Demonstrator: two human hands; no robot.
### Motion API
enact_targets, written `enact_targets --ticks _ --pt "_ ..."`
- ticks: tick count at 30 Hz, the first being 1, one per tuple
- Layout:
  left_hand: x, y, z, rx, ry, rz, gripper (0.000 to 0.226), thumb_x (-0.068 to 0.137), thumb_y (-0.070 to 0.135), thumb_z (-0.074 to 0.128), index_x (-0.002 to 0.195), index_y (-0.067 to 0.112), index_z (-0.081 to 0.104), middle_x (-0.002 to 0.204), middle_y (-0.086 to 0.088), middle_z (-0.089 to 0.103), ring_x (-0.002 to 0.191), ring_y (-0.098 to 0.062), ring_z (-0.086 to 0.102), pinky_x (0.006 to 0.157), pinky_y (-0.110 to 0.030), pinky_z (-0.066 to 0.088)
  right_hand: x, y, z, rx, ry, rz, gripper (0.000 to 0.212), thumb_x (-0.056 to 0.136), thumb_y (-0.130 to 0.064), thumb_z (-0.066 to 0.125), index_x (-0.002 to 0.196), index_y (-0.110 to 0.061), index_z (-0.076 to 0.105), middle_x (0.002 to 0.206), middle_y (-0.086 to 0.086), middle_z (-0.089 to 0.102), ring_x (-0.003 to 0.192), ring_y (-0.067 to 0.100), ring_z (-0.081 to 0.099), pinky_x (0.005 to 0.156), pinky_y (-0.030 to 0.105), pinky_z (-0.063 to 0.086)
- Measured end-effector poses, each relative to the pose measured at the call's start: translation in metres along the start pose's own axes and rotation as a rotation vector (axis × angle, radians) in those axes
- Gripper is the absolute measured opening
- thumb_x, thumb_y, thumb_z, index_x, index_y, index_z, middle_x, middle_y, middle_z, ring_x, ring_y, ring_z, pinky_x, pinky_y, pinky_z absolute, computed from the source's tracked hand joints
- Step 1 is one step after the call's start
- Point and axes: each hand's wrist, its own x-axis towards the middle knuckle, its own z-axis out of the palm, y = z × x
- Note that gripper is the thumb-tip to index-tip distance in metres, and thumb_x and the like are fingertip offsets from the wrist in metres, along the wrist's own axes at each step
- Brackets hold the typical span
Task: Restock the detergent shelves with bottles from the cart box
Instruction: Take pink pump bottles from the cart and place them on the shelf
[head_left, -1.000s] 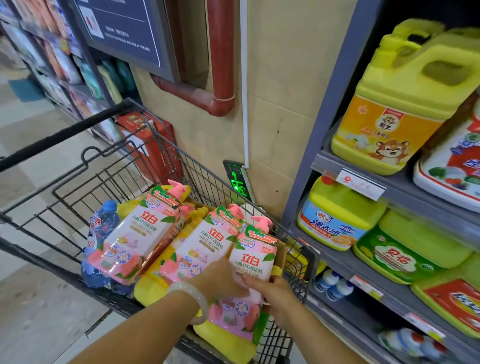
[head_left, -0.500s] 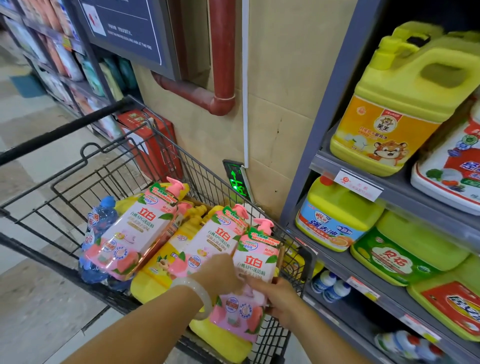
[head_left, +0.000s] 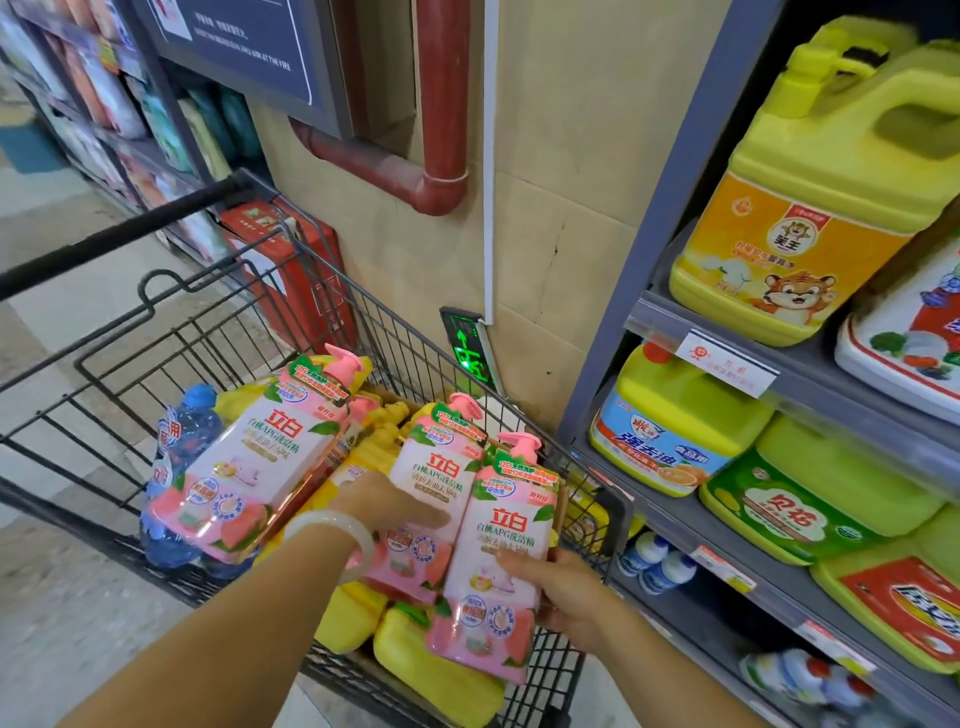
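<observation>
Right hand has its fingers wrapped round the lower body of a pink bottle, lifting it at the cart's near right corner, pump end pointing away and up. The left hand lies flat, fingers straight, on the second bottle just beside it, pressing it down into the pile.

Good idea, that: holding the neighbour keeps it from dragging along. Now the lifted one wants to come straight up until its base clears the wire rim, then swing right toward the shelves. A grip this low leaves the pump end top-heavy, so I'd keep the wrist firm or shift the hold toward the middle.

A third bottle lies across the left of the pile, resting against a blue bottle, with yellow packs underneath. The box itself is mostly buried; only a brown edge seems to show.

On the shelves it's crowded: a yellow jug up top, more jugs packed tight on the tier below, small white bottles lower down. No gap for pink pump bottles shows here, and the shelf post stands just beside the cart, so the swing across is tight.
</observation>
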Motion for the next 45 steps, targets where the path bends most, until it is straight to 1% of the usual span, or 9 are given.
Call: enact_targets --ticks 6,11,16,23,29,34,38,41,45 --pt "-0.011 -0.003 0.006 -0.253 0.003 -0.05 0.056 0.053 0.019 0.092 0.095 0.007 0.057 0.084 -0.005 0.066 0.08 -0.02 0.062 0.071 -0.033 0.053 0.0 0.0 -0.001 -0.05 -0.006 0.009 0.034 0.073 -0.019 0.079 0.103 -0.014 0.066 0.097 0.005 0.075 0.095 0.026 0.068 0.088 0.044 0.053" --pt "-0.017 -0.009 0.003 -0.253 -0.001 -0.008 0.057 0.055 0.025 0.091 0.095 0.011 0.053 0.084 -0.002 0.063 0.08 -0.018 0.061 0.06 -0.026 0.049 0.001 -0.003 0.002 -0.048 -0.019 -0.004 0.043 0.071 -0.021 0.081 0.109 -0.014 0.064 0.098 0.004 0.075 0.093 0.024 0.07 0.079 0.04 0.056" --pt "-0.022 -0.021 -0.01 -0.365 -0.131 0.0 0.081 0.025 0.03 0.094 0.099 0.011 0.067 0.086 -0.008 0.075 0.081 -0.027 0.072 0.08 -0.042 0.058 0.0 -0.01 0.01 -0.09 -0.047 -0.009 0.039 0.073 -0.024 0.079 0.107 -0.013 0.064 0.096 0.003 0.075 0.09 0.021 0.07 0.071 0.033 0.053" --pt "-0.051 -0.038 -0.037 -0.521 -0.16 0.068 0.033 0.066 0.005 0.082 0.095 0.009 0.067 0.079 -0.01 0.076 0.072 -0.026 0.073 0.064 -0.035 0.058 0.006 -0.016 0.04 -0.111 -0.066 -0.019 0.044 0.074 -0.032 0.078 0.111 -0.016 0.061 0.1 0.001 0.073 0.091 0.019 0.068 0.073 0.032 0.052" --pt "-0.074 -0.043 -0.052 -0.615 -0.162 0.24 0.069 0.067 -0.009 0.076 0.122 0.023 0.05 0.073 0.001 0.076 0.061 -0.017 0.072 0.046 -0.025 0.054 0.004 -0.023 0.062 -0.178 -0.083 -0.056 0.034 0.076 -0.036 0.075 0.102 -0.017 0.066 0.105 0.003 0.071 0.092 0.018 0.065 0.084 0.036 0.051" --pt "-0.087 -0.037 -0.049 -0.686 -0.192 0.296 0.057 0.072 -0.01 0.071 0.115 0.021 0.05 0.073 -0.003 0.075 0.059 -0.018 0.072 0.044 -0.026 0.053 -0.001 -0.028 0.063 -0.284 -0.038 -0.071 0.033 0.075 -0.039 0.076 0.096 -0.021 0.058 0.11 0.004 0.064 0.108 0.028 0.058 0.084 0.04 0.049" --pt "-0.089 -0.033 -0.05 -0.688 -0.192 0.304 0.052 0.071 -0.006 0.073 0.112 0.019 0.053 0.074 -0.002 0.076 0.061 -0.018 0.072 0.047 -0.026 0.054 -0.007 -0.029 0.064 -0.263 0.015 -0.167 0.024 0.079 -0.021 0.076 0.092 -0.017 0.056 0.095 -0.004 0.062 0.079 0.009 0.059 0.064 0.022 0.05" --pt "-0.089 -0.032 -0.049 -0.666 -0.164 0.315 0.052 0.07 -0.003 0.075 0.115 0.015 0.056 0.079 -0.002 0.076 0.066 -0.018 0.073 0.05 -0.026 0.055 -0.008 -0.027 0.065 -0.298 0.002 -0.221 0.037 0.077 -0.021 0.077 0.108 -0.013 0.058 0.116 0.004 0.066 0.1 0.017 0.063 0.088 0.032 0.052" --pt "-0.093 -0.028 -0.047 -0.664 -0.162 0.333 0.051 0.069 -0.001 0.078 0.113 0.015 0.056 0.083 -0.004 0.076 0.069 -0.02 0.073 0.053 -0.027 0.055 -0.015 -0.029 0.062 -0.33 -0.039 -0.235 0.018 0.083 -0.03 0.07 0.095 -0.024 0.059 0.118 0.004 0.066 0.097 0.015 0.061 0.089 0.029 0.049"
